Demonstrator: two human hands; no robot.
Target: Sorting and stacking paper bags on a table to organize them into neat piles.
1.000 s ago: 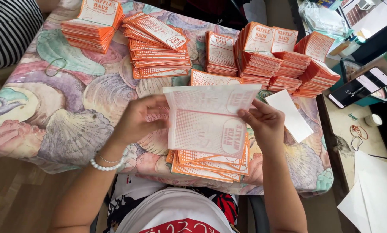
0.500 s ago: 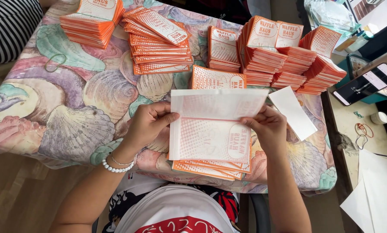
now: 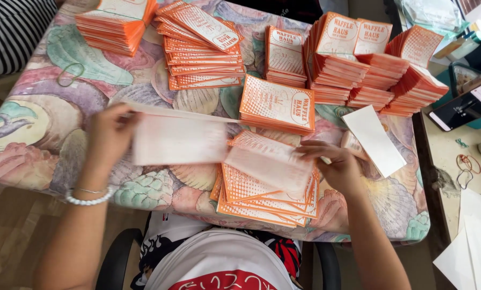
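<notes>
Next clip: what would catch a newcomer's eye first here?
The orange-and-white paper bag stacks crowding the far side of the shell-patterned tablecloth. Nearer, the left hand lifts a blurred pale bag, while the right hand rests by a loose pile at the near edge.

Pale, blurred paper bag [image 3: 178, 140] held flat and level in left hand [image 3: 109, 134], second orange-and-white bag [image 3: 270, 164] tilted under right hand [image 3: 339, 169], atop loose pile of bags [image 3: 262, 201] at near desk edge

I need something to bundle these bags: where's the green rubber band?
Head view, far left: the green rubber band lies on the shell-patterned tablecloth, below the top-left orange stack.
</notes>
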